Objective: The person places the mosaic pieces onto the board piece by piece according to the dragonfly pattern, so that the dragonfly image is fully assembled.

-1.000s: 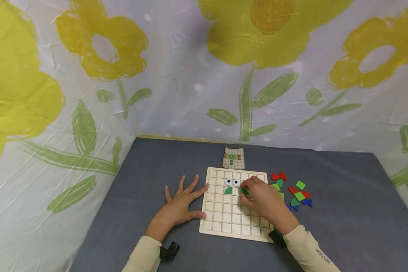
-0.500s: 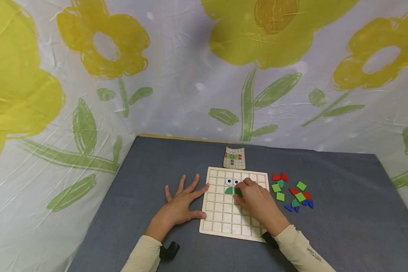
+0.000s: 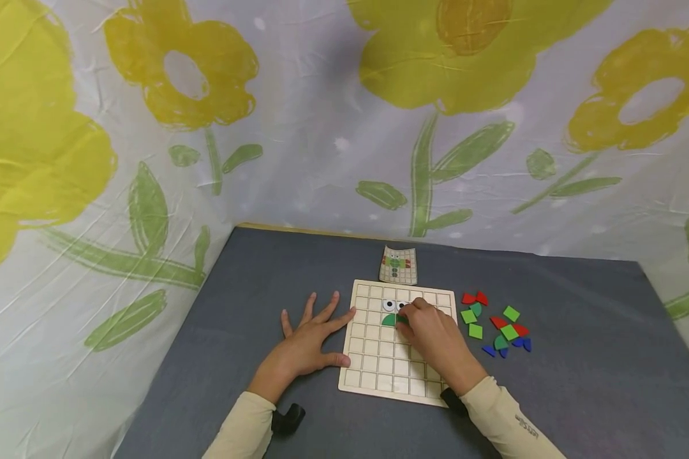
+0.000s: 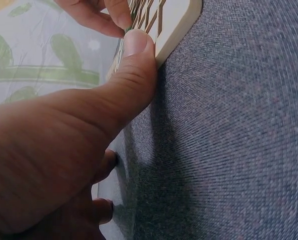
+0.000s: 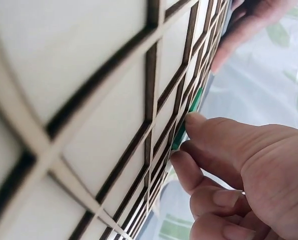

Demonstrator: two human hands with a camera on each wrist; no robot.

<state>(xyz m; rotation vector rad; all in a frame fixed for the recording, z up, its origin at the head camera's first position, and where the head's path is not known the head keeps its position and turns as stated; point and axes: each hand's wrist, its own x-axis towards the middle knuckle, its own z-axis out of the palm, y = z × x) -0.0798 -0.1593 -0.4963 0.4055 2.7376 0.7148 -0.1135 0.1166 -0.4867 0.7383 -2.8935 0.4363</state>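
Observation:
A wooden grid board [image 3: 373,364] lies on the dark table. My left hand [image 3: 305,349] is spread flat at its left side, with thumb and forefinger touching the board's edge. Over the upper middle of the grid, my right hand [image 3: 433,341] pinches a green tile [image 5: 179,135] between thumb and finger, low against the board. Fingers hide most of that tile in the head view. Just left of it sits a green quarter-circle tile [image 3: 388,320] in a cell. Above are two round eye tiles, one in full view [image 3: 388,305], the other partly covered by the right hand.
Behind the board a small pattern card [image 3: 398,273] leans or lies, showing a coloured figure on a grid. To the board's right are loose tiles: light green squares [image 3: 475,331], red pieces [image 3: 469,298], darker green pieces [image 3: 501,342] and blue pieces [image 3: 488,350]. A flowered cloth [image 3: 321,159] hangs behind.
The right hand has moved slightly left with its green tile, bringing it beside the placed quarter-circle. The left hand stays at the board's edge.

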